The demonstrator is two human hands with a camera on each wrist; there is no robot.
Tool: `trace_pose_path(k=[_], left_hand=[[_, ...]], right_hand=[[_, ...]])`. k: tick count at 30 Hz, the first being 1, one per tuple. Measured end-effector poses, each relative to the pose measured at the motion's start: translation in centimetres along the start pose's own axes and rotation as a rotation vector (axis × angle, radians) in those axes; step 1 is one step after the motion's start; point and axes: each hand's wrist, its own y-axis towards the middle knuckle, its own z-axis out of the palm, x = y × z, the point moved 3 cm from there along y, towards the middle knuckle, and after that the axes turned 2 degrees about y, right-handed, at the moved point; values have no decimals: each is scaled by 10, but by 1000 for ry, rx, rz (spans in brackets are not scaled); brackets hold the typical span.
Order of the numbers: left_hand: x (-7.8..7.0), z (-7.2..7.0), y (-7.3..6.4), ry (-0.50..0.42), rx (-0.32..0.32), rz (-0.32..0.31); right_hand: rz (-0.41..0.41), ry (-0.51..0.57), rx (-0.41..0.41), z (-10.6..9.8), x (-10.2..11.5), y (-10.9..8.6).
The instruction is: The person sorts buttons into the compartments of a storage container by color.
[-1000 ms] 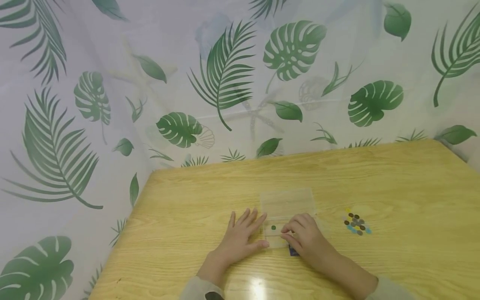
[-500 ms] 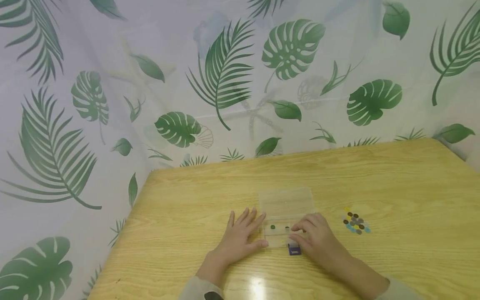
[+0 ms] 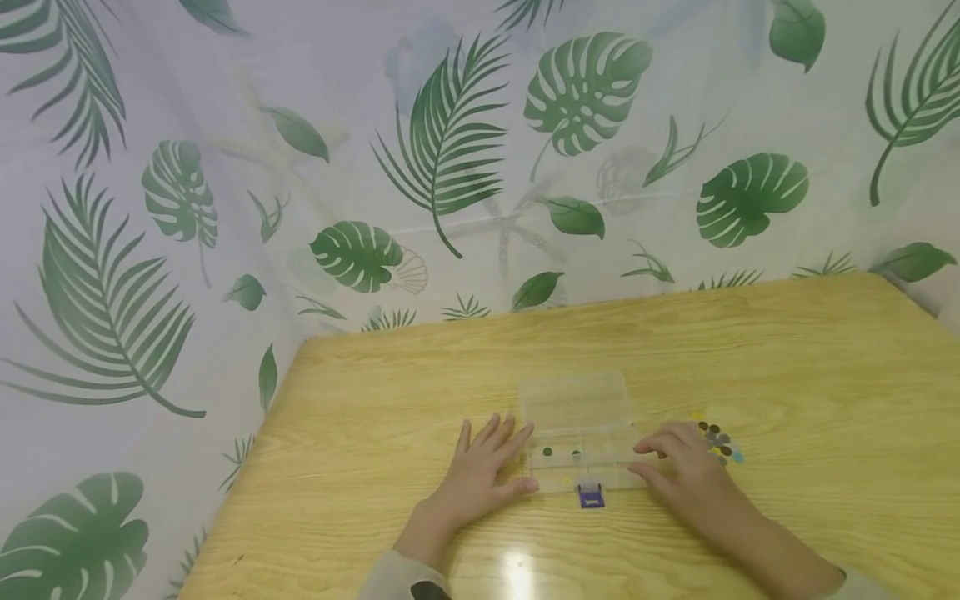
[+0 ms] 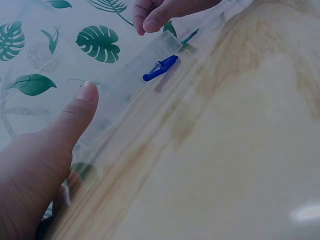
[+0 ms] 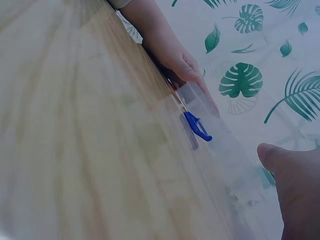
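A clear plastic compartment box [image 3: 611, 477] lies on the table with its lid [image 3: 573, 402] laid back and a blue-purple latch [image 3: 591, 497] at its front. Two small dark green discs [image 3: 547, 452] sit in its back row, and a tiny yellow piece [image 3: 567, 481] in the front row. My left hand [image 3: 483, 475] rests flat with fingers spread, its fingertips and thumb at the box's left edge. Just off the box's right end is my right hand [image 3: 690, 471], thumb and forefinger apart, nothing visible between them. In the left wrist view the latch [image 4: 161, 68] sticks out from the box.
A loose pile of small round discs [image 3: 718, 439], in black, grey, yellow and light blue, lies right of the box, partly behind my right hand. The wooden table [image 3: 420, 383] meets a leaf-patterned cloth [image 3: 465, 275] at its back edge.
My right hand has moved right, from over the box to beside the disc pile. A second green disc in the back row and the latch have come into full sight. The left hand stays put.
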Motion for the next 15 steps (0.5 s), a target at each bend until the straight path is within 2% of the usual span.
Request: trace_pose_path(k=[11, 15], left_hand=[[2, 1, 1, 8, -3, 1], [3, 1, 1, 13, 0, -2]], right_hand=[[-7, -84, -49, -30, -27, -17], [43, -110, -40, -45, -38, -21]])
